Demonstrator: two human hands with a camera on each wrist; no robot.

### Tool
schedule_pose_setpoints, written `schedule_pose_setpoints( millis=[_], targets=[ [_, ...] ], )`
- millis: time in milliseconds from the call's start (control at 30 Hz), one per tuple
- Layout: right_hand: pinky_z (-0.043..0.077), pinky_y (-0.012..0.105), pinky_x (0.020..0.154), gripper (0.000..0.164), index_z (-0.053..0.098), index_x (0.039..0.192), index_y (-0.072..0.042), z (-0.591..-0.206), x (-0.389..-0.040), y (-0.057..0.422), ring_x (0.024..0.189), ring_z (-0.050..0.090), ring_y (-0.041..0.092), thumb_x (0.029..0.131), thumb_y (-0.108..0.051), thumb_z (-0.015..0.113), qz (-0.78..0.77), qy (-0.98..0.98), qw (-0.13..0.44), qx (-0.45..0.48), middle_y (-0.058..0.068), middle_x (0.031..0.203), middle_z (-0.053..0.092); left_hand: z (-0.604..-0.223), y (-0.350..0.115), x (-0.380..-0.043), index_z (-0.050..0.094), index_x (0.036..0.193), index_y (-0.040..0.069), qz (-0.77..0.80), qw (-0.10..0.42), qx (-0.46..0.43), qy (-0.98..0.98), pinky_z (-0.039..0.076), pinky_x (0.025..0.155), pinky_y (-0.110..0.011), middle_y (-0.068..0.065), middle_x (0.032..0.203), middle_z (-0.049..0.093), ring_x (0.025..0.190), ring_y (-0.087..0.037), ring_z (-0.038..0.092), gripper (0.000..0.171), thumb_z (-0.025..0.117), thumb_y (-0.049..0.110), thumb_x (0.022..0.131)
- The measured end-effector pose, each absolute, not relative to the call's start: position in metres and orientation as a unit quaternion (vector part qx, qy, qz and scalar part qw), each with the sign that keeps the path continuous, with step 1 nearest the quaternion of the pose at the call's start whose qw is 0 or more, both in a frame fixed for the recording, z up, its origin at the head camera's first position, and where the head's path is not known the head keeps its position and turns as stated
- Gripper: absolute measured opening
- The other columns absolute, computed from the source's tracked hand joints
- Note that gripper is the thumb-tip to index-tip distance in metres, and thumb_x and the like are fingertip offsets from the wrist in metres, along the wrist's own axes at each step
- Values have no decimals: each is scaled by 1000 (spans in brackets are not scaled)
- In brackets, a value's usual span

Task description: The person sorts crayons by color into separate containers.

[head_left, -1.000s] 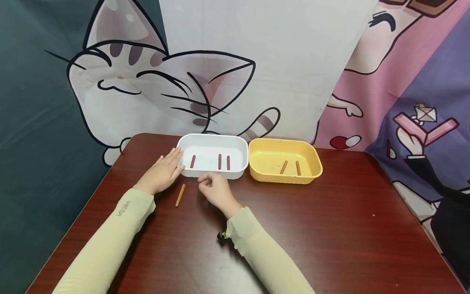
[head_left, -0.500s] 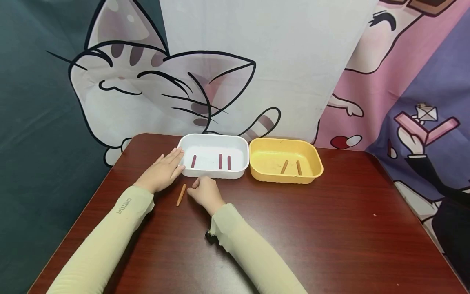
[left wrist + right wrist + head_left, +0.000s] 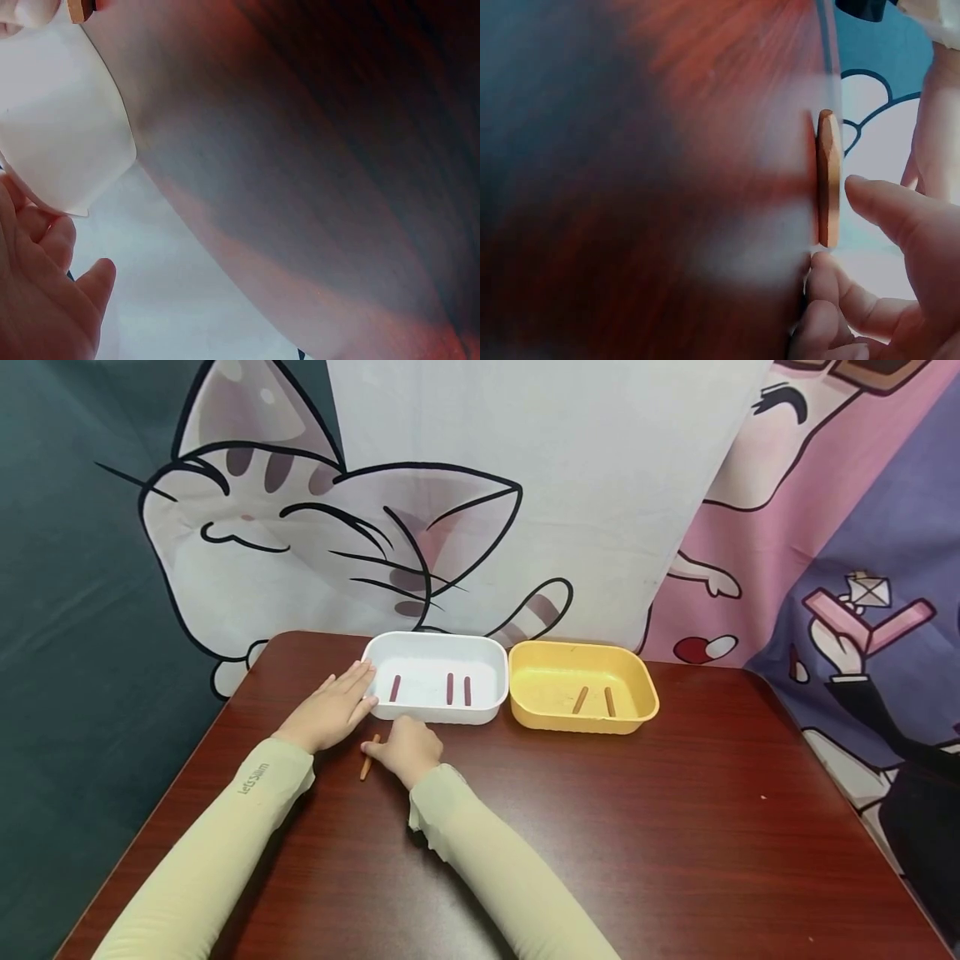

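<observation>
My left hand (image 3: 327, 710) lies with straight fingers against the left end of a white plastic tray (image 3: 442, 716); its fingertips touch the tray wall in the left wrist view too. A short orange-brown stick (image 3: 366, 768), tapered at one end, lies on the table in front of that tray. Over it reaches my right hand (image 3: 408, 750), its thumb crossing the stick's far end in the head view. From the right wrist, a gap shows between thumb (image 3: 866, 196) and stick (image 3: 829, 180), and the bent forefinger is at the stick's end.
Three dark red sticks (image 3: 450, 688) lie inside the white tray. A yellow tray (image 3: 581, 724) stands right beside it, with two orange-brown sticks (image 3: 581, 700) in it. Behind the brown table (image 3: 675, 827) hangs a cartoon-printed cloth (image 3: 600, 510).
My right hand has moved left from the front of the white tray to the loose stick, and its thumb now extends over it. The left hand has stayed at the tray.
</observation>
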State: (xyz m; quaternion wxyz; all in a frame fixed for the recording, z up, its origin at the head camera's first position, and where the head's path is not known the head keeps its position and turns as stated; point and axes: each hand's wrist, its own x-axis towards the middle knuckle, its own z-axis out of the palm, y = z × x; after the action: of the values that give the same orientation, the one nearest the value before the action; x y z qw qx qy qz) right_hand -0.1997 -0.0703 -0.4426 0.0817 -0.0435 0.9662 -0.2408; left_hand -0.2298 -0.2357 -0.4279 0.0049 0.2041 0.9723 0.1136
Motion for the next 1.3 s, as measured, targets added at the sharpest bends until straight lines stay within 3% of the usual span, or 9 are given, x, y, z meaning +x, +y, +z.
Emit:
schedule_pose_setpoints(
  millis=[367, 633, 767, 933, 1067, 1300],
  targets=[
    [42, 27, 52, 40, 54, 56, -13, -435, -201, -49, 53, 47, 15, 89, -24, 72, -317, 939, 116, -67, -3, 54, 49, -429, -236, -231, 24, 159, -3, 119, 4, 202, 972, 16, 121, -59, -18, 167, 18, 155, -34, 14, 62, 34, 36, 111],
    [44, 29, 54, 43, 53, 58, -18, -438, -199, -53, 55, 48, 13, 90, -35, 76, -309, 944, 108, -42, -6, 57, 48, -430, -237, -231, 23, 159, -3, 123, 1, 201, 972, 17, 121, -59, -18, 167, 17, 155, -35, 14, 62, 34, 35, 111],
    [48, 32, 57, 38, 56, 61, -16, -436, -198, -55, 59, 52, 14, 88, -32, 77, -287, 951, 110, -29, -4, 61, 54, -431, -237, -231, 23, 159, -3, 123, 0, 201, 972, 18, 121, -59, -18, 167, 17, 155, -35, 14, 62, 34, 35, 111],
    [50, 30, 57, 40, 66, 55, -10, -434, -199, -53, 56, 58, 17, 90, -27, 71, -297, 946, 124, -34, 1, 53, 62, -431, -237, -231, 23, 159, -3, 128, 2, 200, 971, 17, 121, -59, -18, 167, 17, 155, -35, 13, 63, 34, 36, 111],
    [45, 25, 51, 49, 66, 45, -8, -436, -198, -46, 46, 55, 17, 92, -22, 65, -330, 935, 114, -67, -1, 37, 53, -430, -236, -231, 23, 159, -3, 130, 2, 199, 971, 17, 121, -59, -18, 167, 17, 155, -35, 14, 63, 34, 37, 111],
    [43, 22, 52, 41, 68, 57, -8, -444, -197, -30, 49, 54, 11, 94, -21, 60, -428, 893, 89, -108, -1, 45, 59, -431, -236, -231, 23, 159, -4, 125, 0, 199, 972, 18, 121, -59, -19, 167, 17, 154, -35, 14, 62, 34, 35, 111]
  ],
)
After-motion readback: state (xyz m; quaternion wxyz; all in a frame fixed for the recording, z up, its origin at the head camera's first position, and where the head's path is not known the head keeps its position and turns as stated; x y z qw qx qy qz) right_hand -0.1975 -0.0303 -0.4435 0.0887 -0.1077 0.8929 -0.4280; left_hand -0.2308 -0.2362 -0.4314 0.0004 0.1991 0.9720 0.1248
